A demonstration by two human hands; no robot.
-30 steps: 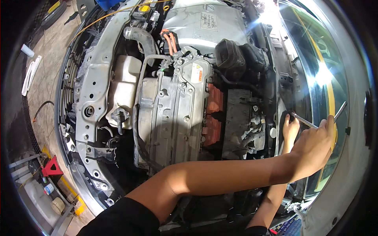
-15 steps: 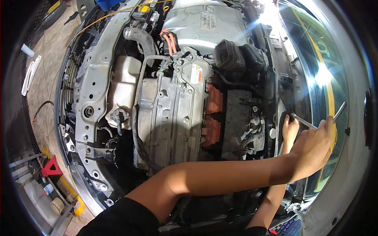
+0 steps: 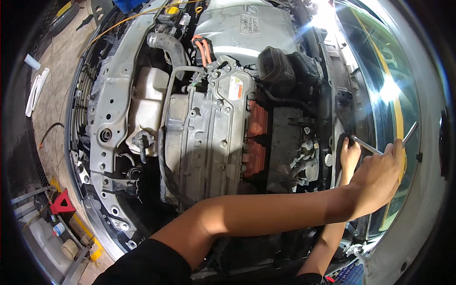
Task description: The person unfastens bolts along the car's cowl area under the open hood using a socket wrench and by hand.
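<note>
My left hand [image 3: 377, 173] reaches across the engine bay to the base of the windshield, its fingers wrapped round a steel socket wrench [image 3: 368, 145]. The wrench's shaft runs from a dark end by the cowl to my fist, and a steel handle sticks out beyond it at an angle over the glass. Lower down, my right arm comes up under the left one. My right hand [image 3: 350, 155] is closed round the wrench's dark end beside the cowl [image 3: 339, 97]. What the tool sits on is hidden by the fingers.
The engine [image 3: 204, 137] fills the middle, with orange cables [image 3: 204, 51] and a grey cover [image 3: 237, 26] beyond it. A white reservoir [image 3: 147, 107] stands behind the front crossmember [image 3: 107, 114]. The windshield [image 3: 380, 61] glares at right. A red stand [image 3: 62, 203] is at lower left.
The view has shifted very slightly. Both hands keep their hold on the wrench, which has hardly moved.
</note>
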